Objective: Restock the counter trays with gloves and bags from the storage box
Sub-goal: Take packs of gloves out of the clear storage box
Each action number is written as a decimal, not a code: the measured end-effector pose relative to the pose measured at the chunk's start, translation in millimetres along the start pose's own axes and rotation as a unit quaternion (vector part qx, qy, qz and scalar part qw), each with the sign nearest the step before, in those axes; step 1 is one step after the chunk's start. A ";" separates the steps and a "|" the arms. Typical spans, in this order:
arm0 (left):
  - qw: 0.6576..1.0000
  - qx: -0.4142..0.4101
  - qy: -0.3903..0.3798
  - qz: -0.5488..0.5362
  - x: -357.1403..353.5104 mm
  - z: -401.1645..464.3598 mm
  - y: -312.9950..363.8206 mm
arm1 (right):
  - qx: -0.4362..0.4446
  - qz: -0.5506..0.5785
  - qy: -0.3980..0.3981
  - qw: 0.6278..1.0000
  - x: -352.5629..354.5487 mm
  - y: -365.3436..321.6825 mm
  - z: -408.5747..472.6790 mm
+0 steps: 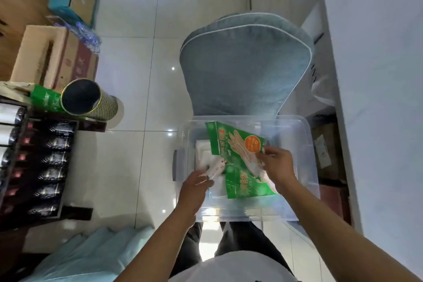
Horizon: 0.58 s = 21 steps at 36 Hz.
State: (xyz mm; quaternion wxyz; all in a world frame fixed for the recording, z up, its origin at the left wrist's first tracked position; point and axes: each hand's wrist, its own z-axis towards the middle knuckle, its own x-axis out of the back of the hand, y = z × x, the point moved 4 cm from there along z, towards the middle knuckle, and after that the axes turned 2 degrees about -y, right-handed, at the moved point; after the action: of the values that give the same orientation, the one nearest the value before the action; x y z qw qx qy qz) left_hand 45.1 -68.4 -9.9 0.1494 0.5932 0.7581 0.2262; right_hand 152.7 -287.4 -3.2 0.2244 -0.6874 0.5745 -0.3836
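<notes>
Storage box point(306, 144) is set on floor in front of chair point(245, 64), w/ glove packs point(238, 155) held above it, tube point(89, 98) and cardboard box point(55, 57) to the left, rack point(34, 167) at far left.

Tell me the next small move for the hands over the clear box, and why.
Probably lift the green glove packets straight up out of the clear storage box. The right hand already pinches them near the orange label, they sit above the rim, and the left hand holds a small clear packet beside them.
</notes>
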 end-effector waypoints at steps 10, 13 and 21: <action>0.885 0.060 -0.317 -0.335 -61.2 -39.3 56.3 | 0.027 0.323 0.011 0.946 46.3 -46.8 -129.3; 0.867 0.019 -0.355 -0.349 -62.3 -49.2 80.1 | 0.008 0.383 0.014 0.924 39.5 -36.1 -150.5; 0.888 -0.067 -0.393 -0.229 -43.8 -63.9 95.4 | -0.004 0.418 0.028 0.908 23.5 -10.4 -198.0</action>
State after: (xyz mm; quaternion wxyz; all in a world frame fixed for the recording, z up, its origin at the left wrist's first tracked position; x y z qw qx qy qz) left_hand 103.8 -102.8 92.4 0.5219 0.4318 0.7354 -0.0159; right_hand 4.7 -281.3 130.7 0.3450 -0.3743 0.8169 -0.2711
